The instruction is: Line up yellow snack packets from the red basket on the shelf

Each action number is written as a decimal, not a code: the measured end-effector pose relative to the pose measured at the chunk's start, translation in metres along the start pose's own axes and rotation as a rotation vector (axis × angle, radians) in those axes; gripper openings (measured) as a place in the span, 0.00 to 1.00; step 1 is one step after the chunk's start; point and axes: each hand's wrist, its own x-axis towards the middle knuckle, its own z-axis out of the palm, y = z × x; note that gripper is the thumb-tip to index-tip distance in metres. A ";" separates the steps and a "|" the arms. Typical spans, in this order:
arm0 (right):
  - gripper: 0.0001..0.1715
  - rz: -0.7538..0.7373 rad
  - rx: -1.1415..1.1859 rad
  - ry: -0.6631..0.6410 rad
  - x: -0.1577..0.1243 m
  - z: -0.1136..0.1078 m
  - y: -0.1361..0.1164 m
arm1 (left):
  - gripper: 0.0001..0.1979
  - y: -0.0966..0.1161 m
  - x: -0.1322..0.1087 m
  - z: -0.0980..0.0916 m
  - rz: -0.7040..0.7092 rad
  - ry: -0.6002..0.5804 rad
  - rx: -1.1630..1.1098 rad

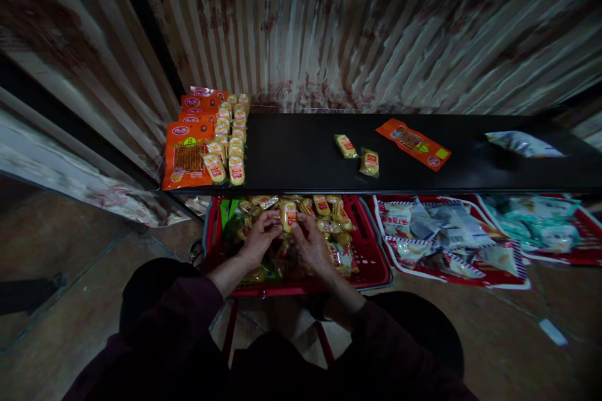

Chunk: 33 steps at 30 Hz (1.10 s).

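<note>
So far, yellow packets are standing in rows on the shelf's left; my left hand is pinching one snack with my right hand, over the red basket, where many are remaining; two loose packets are lying rightward.

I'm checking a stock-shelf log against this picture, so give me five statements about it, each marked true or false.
1. The left hand and right hand together hold a small wrapped snack. True.
2. Orange packets stand on the shelf, left of the rows of small yellow packs. True.
3. The shelf is white. False: it is black.
4. A lone orange packet lies to the right of two loose yellow packs. True.
5. The hands are over the rightmost of the three baskets. False: they are over the leftmost basket.
</note>
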 end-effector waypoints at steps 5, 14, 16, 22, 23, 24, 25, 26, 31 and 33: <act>0.20 -0.003 0.001 0.018 0.001 0.004 -0.001 | 0.16 -0.002 0.001 -0.002 0.033 0.019 0.034; 0.19 -0.045 -0.009 0.035 0.000 0.003 -0.016 | 0.07 0.000 0.003 -0.001 0.302 -0.012 0.215; 0.18 -0.067 0.005 0.037 0.002 0.002 -0.023 | 0.05 0.000 0.005 0.000 0.354 0.005 0.257; 0.18 -0.087 0.055 0.064 0.014 0.002 -0.037 | 0.07 0.007 0.008 0.003 0.435 0.035 0.323; 0.18 -0.092 0.061 0.058 0.017 0.003 -0.039 | 0.07 0.009 0.008 0.003 0.445 0.038 0.330; 0.17 -0.099 0.062 0.053 0.019 0.003 -0.041 | 0.07 0.012 0.008 0.004 0.453 0.042 0.341; 0.17 -0.107 0.060 0.054 0.022 0.004 -0.044 | 0.08 0.014 0.008 0.004 0.462 0.047 0.355; 0.17 -0.115 0.057 0.055 0.024 0.004 -0.046 | 0.08 0.016 0.009 0.004 0.470 0.057 0.371; 0.18 -0.130 0.018 0.066 0.036 0.010 -0.060 | 0.10 0.023 0.016 0.002 0.496 0.180 0.458; 0.19 -0.129 -0.016 0.072 0.040 0.014 -0.064 | 0.10 0.025 0.019 0.001 0.497 0.227 0.472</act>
